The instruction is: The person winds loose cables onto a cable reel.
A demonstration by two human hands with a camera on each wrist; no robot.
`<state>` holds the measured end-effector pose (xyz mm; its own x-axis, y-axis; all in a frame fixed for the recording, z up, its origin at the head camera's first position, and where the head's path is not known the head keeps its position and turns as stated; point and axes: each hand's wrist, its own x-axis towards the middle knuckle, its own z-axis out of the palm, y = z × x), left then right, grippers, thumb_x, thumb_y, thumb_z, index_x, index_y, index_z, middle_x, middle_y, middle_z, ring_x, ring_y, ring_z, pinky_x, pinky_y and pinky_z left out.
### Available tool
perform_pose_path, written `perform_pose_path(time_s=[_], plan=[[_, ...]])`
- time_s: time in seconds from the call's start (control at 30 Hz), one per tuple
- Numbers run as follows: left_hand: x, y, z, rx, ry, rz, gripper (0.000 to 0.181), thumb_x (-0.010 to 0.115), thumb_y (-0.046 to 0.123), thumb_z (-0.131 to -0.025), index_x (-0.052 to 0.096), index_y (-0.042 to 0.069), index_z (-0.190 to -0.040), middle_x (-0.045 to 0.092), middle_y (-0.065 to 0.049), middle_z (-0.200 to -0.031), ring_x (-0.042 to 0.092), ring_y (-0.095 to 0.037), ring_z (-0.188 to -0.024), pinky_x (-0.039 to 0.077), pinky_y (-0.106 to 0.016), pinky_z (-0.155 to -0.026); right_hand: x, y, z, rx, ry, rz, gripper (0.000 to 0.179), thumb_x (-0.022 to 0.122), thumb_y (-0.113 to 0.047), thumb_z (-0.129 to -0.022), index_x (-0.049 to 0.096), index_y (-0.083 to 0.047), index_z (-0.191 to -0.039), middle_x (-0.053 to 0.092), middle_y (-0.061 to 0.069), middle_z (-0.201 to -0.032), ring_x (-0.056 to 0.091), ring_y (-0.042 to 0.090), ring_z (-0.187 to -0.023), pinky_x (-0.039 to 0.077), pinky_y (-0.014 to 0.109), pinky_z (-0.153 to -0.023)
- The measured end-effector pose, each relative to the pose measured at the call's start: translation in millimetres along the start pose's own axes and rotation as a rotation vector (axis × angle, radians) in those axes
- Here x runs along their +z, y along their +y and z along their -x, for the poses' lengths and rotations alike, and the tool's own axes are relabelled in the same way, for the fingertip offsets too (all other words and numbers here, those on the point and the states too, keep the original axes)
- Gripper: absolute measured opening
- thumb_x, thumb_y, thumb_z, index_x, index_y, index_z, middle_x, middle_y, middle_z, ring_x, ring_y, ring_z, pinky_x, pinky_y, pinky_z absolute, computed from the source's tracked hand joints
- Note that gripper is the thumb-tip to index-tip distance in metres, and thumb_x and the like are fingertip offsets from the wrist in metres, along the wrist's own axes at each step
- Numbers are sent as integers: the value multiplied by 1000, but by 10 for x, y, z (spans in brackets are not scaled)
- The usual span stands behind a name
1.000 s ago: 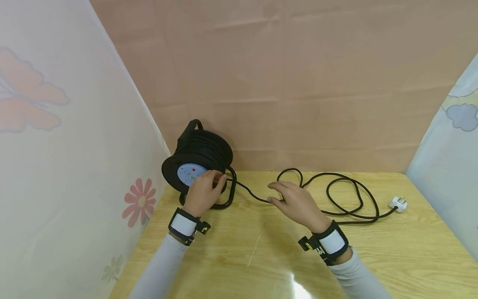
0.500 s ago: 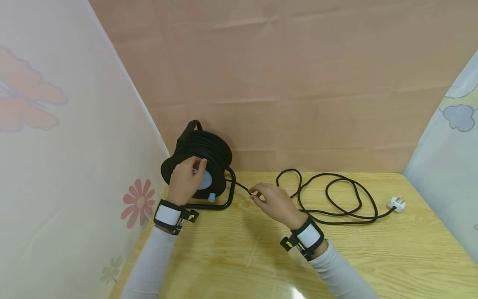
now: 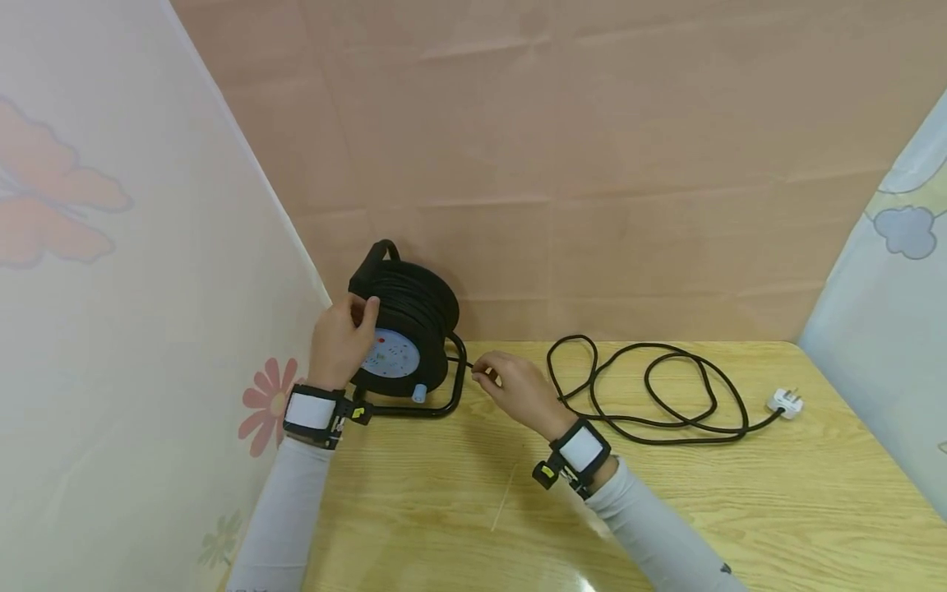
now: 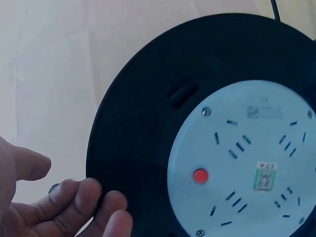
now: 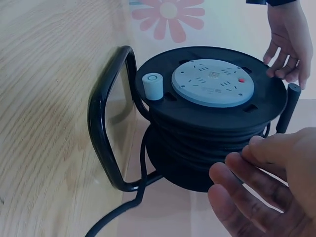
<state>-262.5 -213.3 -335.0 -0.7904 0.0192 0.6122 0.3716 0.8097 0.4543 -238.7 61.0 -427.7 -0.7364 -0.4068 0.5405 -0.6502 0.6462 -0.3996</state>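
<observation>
A black cable reel (image 3: 429, 349) stands at the back left, wound with black cord. On its near face are a pale socket panel (image 4: 237, 128) with a red button (image 4: 200, 176) and a pale winding knob (image 5: 153, 88). My left hand (image 3: 336, 341) is at the upper left of that face, its fingertips (image 4: 89, 192) right at the flange's rim and its thumb apart. Just right of the reel is my right hand (image 3: 518, 390). Its fingers (image 5: 252, 187) are loosely bent with nothing between them, while the cord (image 5: 116, 212) runs past on one side.
The reel rests on a black tube stand (image 5: 98, 123), with a carrying handle (image 3: 370, 265) on top. Loops of cord (image 3: 676, 442) lie across the right of the wooden table (image 3: 444, 510), ending in a white plug (image 3: 786, 403). Printed sheets (image 3: 547, 164) wall in the back and sides.
My left hand has left the lower right of the reel's face and gone up and left to the rim, uncovering the knob. My right hand has shifted left along the cord toward the reel.
</observation>
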Motion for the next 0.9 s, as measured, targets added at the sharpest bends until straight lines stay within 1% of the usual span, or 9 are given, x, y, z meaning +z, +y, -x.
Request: perform_pose_path(time_s=[0.1, 0.27, 0.4, 0.53, 0.63, 0.77, 0.9], plan=[[-32, -15, -43, -20, 18, -6, 39, 49, 39, -100, 57, 3, -88, 57, -12, -71, 53, -26, -63, 43, -40, -55, 47, -21, -66, 4, -7, -14, 9, 66, -21, -93, 68, -16, -99, 66, -6, -95, 59, 4, -79, 51, 23, -66], [-62, -21, -114, -81, 39, -27, 42, 46, 44, -100, 53, 3, -92, 55, -13, -75, 52, -28, -65, 42, -40, -57, 121, -50, -149, 35, -28, -40, 10, 64, -21, -94, 66, -15, -102, 66, -3, -99, 60, 5, -81, 52, 23, -69], [-70, -17, -157, -116, 34, -26, 43, 46, 45, -100, 50, 2, -96, 54, -14, -78, 51, -29, -68, 43, -41, -59, 176, -68, -202, 56, -39, -87, 17, 65, -18, -93, 64, -11, -109, 66, 2, -104, 62, 8, -83, 53, 25, -69], [-75, -24, -189, -147, 26, -19, 43, 46, 44, -100, 48, 1, -102, 54, -14, -82, 52, -29, -70, 44, -41, -60, 228, -81, -244, 70, -58, -104, 25, 65, -20, -94, 60, -7, -114, 64, 4, -106, 63, 11, -86, 53, 25, -70], [-76, -32, -216, -158, 20, -24, 44, 46, 44, -100, 47, 0, -105, 53, -14, -84, 52, -30, -71, 44, -41, -60, 263, -84, -271, 78, -73, -111, 30, 64, -22, -94, 59, -4, -117, 62, 7, -107, 63, 15, -89, 53, 26, -71], [-69, -36, -263, -160, 14, -33, 45, 45, 45, -100, 45, 1, -106, 52, -14, -83, 51, -30, -69, 42, -41, -58, 299, -84, -295, 89, -85, -137, 36, 65, -20, -93, 56, -2, -123, 61, 11, -112, 64, 20, -91, 53, 29, -72], [-57, -49, -305, -167, 3, -28, 46, 44, 46, -100, 43, 1, -110, 53, -14, -84, 51, -31, -70, 41, -42, -60, 356, -82, -315, 94, -87, -146, 38, 65, -21, -94, 55, -2, -125, 60, 12, -115, 63, 21, -92, 53, 29, -72]])
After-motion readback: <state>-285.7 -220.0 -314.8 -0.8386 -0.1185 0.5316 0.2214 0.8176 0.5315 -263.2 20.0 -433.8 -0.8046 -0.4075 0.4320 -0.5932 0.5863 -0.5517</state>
